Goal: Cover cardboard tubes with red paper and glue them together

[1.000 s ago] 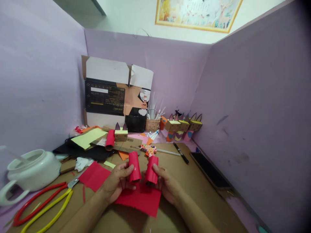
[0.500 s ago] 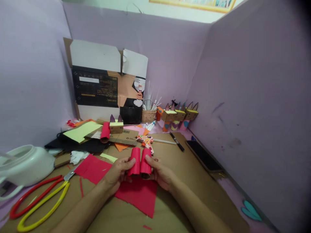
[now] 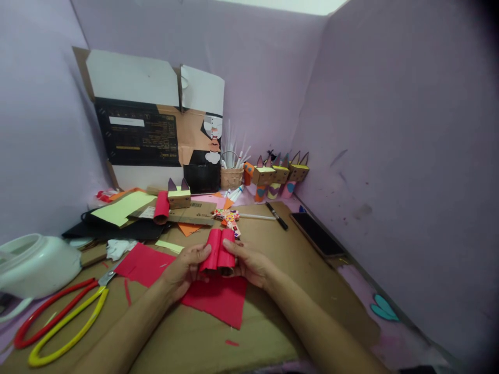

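Observation:
Two red paper-covered cardboard tubes stand side by side in my hands, their long sides touching or nearly so. My left hand [image 3: 189, 262] is closed on the left tube [image 3: 211, 253], thumb along its front. Around the right tube [image 3: 226, 254] my right hand [image 3: 249, 262] is closed, with its thumb near the tube's top. The dark open lower ends of the tubes face me. Beneath them, a torn-edged sheet of red paper [image 3: 218, 301] lies on the cardboard mat [image 3: 296, 291]. Fingers behind the tubes are mostly hidden.
Scissors [image 3: 62, 317] with red and yellow handles and a white pot [image 3: 41, 265] are at left. Another red tube [image 3: 161, 208] lies by a cat-eared box [image 3: 179, 196]. A glue gun [image 3: 228, 215], a black marker [image 3: 276, 216] and a phone [image 3: 317, 234] lie farther off. Cat figures [image 3: 278, 176] stand behind.
The two tubes have come closer together, closing the gap between them, and tilt slightly. My view has shifted a little downward and to the right.

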### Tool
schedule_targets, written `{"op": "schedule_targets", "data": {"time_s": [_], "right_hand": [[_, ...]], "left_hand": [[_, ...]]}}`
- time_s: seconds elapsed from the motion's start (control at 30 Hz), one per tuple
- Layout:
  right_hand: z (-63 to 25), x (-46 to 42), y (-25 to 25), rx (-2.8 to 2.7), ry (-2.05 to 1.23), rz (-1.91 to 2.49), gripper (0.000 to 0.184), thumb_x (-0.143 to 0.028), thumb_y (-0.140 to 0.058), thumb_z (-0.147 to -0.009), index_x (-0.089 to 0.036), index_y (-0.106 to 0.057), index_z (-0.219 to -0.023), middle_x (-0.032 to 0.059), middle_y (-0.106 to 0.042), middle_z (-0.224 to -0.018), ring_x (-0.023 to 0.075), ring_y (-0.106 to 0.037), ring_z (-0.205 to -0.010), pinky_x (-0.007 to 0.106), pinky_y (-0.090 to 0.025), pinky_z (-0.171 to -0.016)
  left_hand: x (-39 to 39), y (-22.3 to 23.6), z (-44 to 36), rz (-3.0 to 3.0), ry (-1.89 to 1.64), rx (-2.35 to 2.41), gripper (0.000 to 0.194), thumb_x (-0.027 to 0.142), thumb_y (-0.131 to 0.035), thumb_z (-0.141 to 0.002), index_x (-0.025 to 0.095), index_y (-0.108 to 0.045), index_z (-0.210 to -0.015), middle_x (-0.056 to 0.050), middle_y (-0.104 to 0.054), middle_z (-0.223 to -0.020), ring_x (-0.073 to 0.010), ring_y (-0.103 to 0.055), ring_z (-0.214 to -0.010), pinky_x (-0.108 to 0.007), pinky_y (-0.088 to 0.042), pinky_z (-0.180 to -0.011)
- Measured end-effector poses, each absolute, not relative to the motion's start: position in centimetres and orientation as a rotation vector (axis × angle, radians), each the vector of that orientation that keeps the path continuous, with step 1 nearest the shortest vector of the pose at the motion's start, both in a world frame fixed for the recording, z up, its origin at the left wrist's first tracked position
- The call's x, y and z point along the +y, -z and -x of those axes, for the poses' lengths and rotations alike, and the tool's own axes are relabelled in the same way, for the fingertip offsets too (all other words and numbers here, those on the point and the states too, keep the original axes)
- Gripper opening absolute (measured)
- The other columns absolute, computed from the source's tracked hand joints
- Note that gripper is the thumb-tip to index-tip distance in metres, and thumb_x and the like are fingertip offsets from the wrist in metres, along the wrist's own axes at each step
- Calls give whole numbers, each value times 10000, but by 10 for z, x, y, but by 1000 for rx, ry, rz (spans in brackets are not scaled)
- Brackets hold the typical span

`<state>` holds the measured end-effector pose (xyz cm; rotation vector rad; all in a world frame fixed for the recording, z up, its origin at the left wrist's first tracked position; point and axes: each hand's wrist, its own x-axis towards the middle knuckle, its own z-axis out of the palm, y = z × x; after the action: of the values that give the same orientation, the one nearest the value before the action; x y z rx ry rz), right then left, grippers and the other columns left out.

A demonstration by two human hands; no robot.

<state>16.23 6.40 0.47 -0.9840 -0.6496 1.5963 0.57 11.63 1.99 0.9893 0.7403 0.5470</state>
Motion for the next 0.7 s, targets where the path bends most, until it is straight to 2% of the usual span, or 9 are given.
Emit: {"op": "schedule_targets", "data": {"time_s": [0.17,0.33,0.43,0.57,0.7], "right_hand": [[-165,61,-6,-727,-1528,967,464,-390,-795,-578,-146,-658,-948,24,-690,-768,118,-623,-595,239,-511,-576],[-167,57,-9,-823,-1472,943,493,-324,-806,-567,-181,-641,-1009,34,-691,-920,161,-644,-738,277,-503,-667],[-163,54,-11,-931,-1371,901,472,-315,-789,-590,-189,-636,-1018,38,-692,-964,196,-634,-860,317,-484,-782],[-165,53,-16,-1018,-1283,918,440,-356,-738,-639,-182,-629,-1027,57,-695,-984,225,-627,-911,343,-476,-817],[-188,59,-22,-1143,-759,1452,431,-453,-620,-711,-182,-628,-1046,69,-699,-982,237,-638,-872,332,-485,-746]], "left_hand": [[115,-19,-6,-1058,-574,639,497,309,-764,-638,131,-624,-1080,-53,-705,-774,-136,-608,-584,-233,-505,-540],[115,-19,-7,-1123,-609,590,556,287,-775,-612,129,-613,-1120,-99,-698,-1002,-256,-646,-899,-325,-508,-781],[114,-18,-7,-1210,-643,589,560,317,-765,-617,124,-616,-1121,-111,-691,-1035,-295,-624,-965,-357,-489,-824],[114,-17,-7,-1139,-702,592,590,304,-770,-618,142,-584,-1154,-96,-697,-981,-266,-636,-914,-320,-501,-770],[115,-18,-6,-1042,-715,593,520,304,-767,-631,144,-602,-1097,-52,-691,-808,-162,-630,-665,-233,-496,-607]]}}
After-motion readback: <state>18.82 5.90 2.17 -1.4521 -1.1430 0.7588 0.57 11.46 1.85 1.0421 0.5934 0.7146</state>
